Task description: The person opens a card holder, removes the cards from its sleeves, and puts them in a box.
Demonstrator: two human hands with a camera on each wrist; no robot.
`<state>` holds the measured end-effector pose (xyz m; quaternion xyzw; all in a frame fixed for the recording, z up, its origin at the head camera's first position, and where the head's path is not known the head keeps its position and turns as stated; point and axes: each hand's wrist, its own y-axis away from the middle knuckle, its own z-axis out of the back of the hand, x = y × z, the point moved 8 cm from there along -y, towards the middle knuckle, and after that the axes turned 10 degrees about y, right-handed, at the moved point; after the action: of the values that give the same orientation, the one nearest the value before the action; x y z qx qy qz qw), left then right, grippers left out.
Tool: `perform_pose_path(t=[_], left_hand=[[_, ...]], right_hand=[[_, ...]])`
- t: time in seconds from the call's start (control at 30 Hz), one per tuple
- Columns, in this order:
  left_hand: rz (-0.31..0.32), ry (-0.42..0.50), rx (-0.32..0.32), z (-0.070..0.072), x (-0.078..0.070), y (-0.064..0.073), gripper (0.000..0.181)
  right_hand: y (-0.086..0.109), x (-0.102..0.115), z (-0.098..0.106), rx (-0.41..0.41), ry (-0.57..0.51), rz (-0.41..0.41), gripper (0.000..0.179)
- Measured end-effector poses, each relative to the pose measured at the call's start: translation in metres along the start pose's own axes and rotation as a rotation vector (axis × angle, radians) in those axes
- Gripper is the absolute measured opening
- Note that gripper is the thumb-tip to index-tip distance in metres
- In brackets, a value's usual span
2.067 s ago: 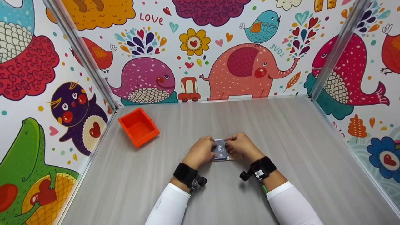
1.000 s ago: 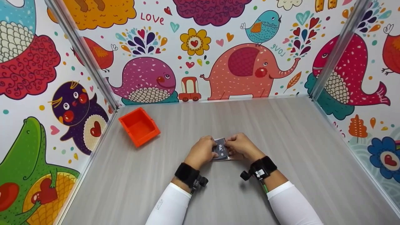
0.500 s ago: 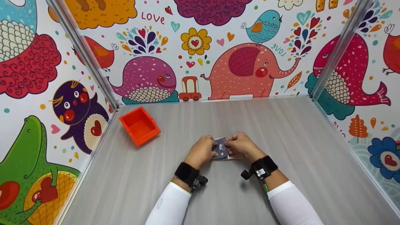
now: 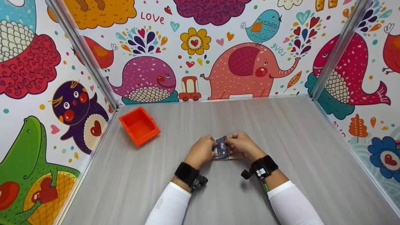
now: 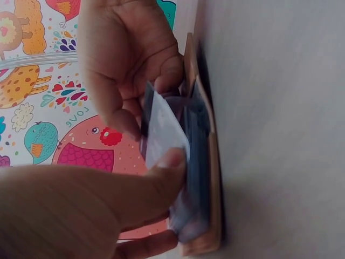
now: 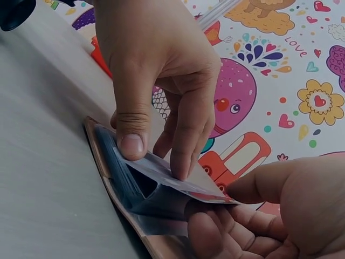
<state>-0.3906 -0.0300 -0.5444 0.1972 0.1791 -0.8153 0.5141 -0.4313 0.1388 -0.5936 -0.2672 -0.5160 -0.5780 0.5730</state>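
Note:
A brown-covered card holder (image 4: pixel 237 156) with clear plastic sleeves (image 6: pixel 121 175) lies opened on the table between the hands. A dark card (image 4: pixel 221 148) printed "Vip" sits at its sleeves, with one edge raised in both wrist views. My left hand (image 4: pixel 201 151) holds the left side of the holder, its thumb (image 6: pixel 132 144) on the sleeve and fingertips against the card. With thumb and finger, my right hand (image 4: pixel 243 145) pinches the card's right edge, close to the sleeve opening. How far the card is inside the sleeve cannot be told.
An orange open box (image 4: pixel 139 126) stands at the back left of the grey table (image 4: pixel 281 131). Walls with cartoon animals enclose the back and both sides, joined by metal corner posts (image 4: pixel 331 53). Black camera straps (image 4: pixel 187 175) are on both wrists.
The card has tilted and shifted slightly away and to the right, its far edge now higher. The right fingers have moved slightly with it. The left hand stays nearly still.

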Motion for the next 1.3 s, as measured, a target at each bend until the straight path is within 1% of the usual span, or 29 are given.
perform_pose_path(t=[0.13,0.3,0.37,0.57,0.77,0.97,1.17,1.3], left_hand=[[0.014,0.001,0.004,0.0,0.0,0.0,0.036],[0.03,0.002,0.013,0.0,0.0,0.001,0.037],[0.028,-0.003,0.013,0.001,0.0,0.001,0.036],[0.009,-0.034,0.004,0.001,-0.002,0.001,0.03],[-0.002,-0.04,-0.007,0.001,-0.002,0.001,0.029],[0.005,-0.049,-0.008,0.002,-0.002,0.002,0.031],[0.016,-0.054,-0.003,0.004,-0.003,0.002,0.031],[0.03,-0.057,0.001,0.007,-0.003,0.003,0.027]], right_hand=[[0.0,0.001,-0.003,0.004,-0.003,0.005,0.014],[0.0,0.0,-0.004,-0.001,0.02,-0.001,0.013],[0.0,-0.002,-0.004,0.002,0.021,-0.011,0.013],[-0.001,0.0,-0.002,-0.015,0.057,0.005,0.014],[0.0,0.002,0.006,-0.07,0.101,0.019,0.018],[0.001,0.002,0.016,-0.149,0.135,0.017,0.014],[0.002,0.003,0.028,-0.26,0.121,0.015,0.01],[0.001,0.004,0.033,-0.305,0.096,0.015,0.009]])
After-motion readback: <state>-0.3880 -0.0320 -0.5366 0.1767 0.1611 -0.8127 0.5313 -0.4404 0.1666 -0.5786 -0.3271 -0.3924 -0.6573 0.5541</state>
